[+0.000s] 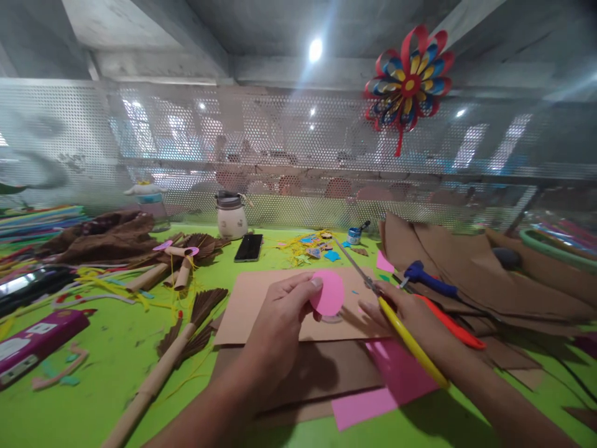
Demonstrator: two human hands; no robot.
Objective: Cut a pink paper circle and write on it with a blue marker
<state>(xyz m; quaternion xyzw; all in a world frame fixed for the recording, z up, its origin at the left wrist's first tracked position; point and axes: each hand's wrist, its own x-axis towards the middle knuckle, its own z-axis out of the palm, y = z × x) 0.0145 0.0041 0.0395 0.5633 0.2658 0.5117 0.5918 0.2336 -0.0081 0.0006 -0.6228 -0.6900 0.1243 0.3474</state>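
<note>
Between thumb and fingers, my left hand (290, 303) pinches a pink paper oval (329, 294). My right hand (396, 303) grips yellow-handled scissors (396, 326), whose blades point up and to the left, apart from the oval. Both hands are above a tan cardboard sheet (252, 298). Under it lies a darker brown cardboard piece (321, 373). Pink paper (405, 373) sticks out from beneath, below my right hand. The fingertips behind the oval are partly hidden.
A black phone (249, 247), a white jar (232, 218) and a small blue paint pot (354, 236) stand farther back. At left are cardboard tubes (158, 367), a purple box (41, 342) and paper strips. Brown cardboard (466, 267) and a blue-handled tool (431, 279) lie right.
</note>
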